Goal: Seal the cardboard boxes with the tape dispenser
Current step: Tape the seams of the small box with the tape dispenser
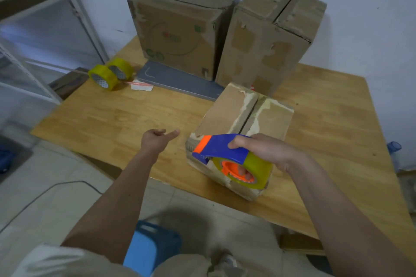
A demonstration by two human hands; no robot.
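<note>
Right hand [258,150] is gripping the tape dispenser [231,159] over the near box [227,114], whose seam looks untaped; left hand [155,139] hangs loosely curled, holding nothing. Two far boxes [177,33] look unsealed too, so basically nothing's done

Head view, looking forward-down, close over table [112,123]

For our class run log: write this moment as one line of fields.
right hand: grips tape dispenser | left hand: empty | near box: seam untaped
</note>
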